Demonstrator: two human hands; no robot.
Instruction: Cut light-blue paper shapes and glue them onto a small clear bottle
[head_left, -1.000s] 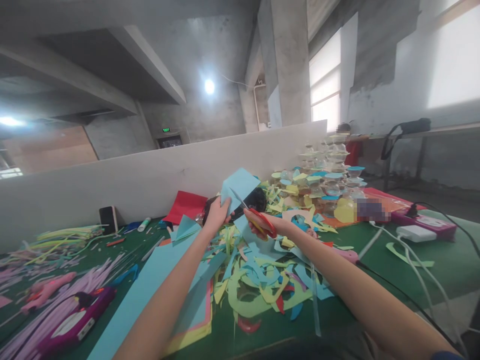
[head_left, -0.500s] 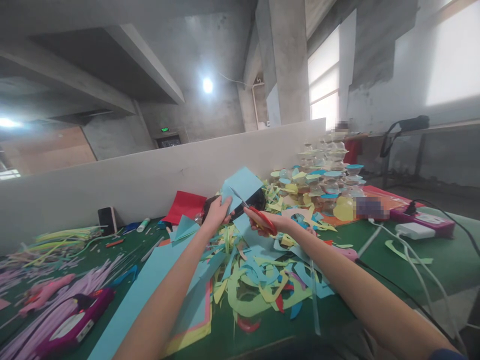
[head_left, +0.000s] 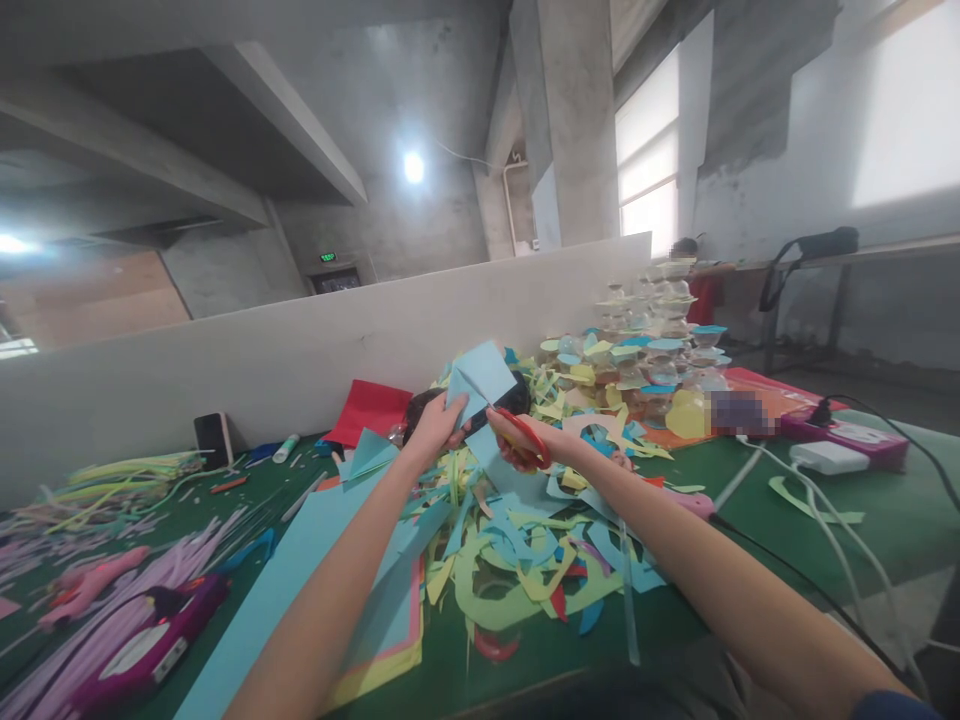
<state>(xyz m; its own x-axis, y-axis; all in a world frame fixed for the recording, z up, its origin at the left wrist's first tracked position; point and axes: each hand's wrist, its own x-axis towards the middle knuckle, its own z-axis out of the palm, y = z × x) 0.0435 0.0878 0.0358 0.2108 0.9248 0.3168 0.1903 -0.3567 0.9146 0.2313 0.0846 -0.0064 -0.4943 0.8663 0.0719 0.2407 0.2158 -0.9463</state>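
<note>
In the head view my left hand (head_left: 437,422) pinches the lower left edge of a piece of light blue paper (head_left: 491,368), holding it up above the table. Red-handled scissors (head_left: 531,440) are in my right hand (head_left: 525,445), its fingers wrapped through the handles. Their blades reach up and left into the paper, with a slit at the blades. Below both hands lies a heap of paper scraps (head_left: 517,540), mostly blue, green and yellow. Large blue sheets (head_left: 300,560) lie stacked under my left forearm.
Clear domes with coloured paper discs (head_left: 664,350) are stacked at the right. Purple power strips (head_left: 150,650) lie left and right, with cables at the right. A phone (head_left: 214,441), pink glue gun (head_left: 97,587) and lilac strips sit left. A white partition (head_left: 300,340) runs behind; a person sits beyond.
The scissor blades have closed further along the blue paper. The paper's right part has tipped down slightly and the right hand has shifted a little left.
</note>
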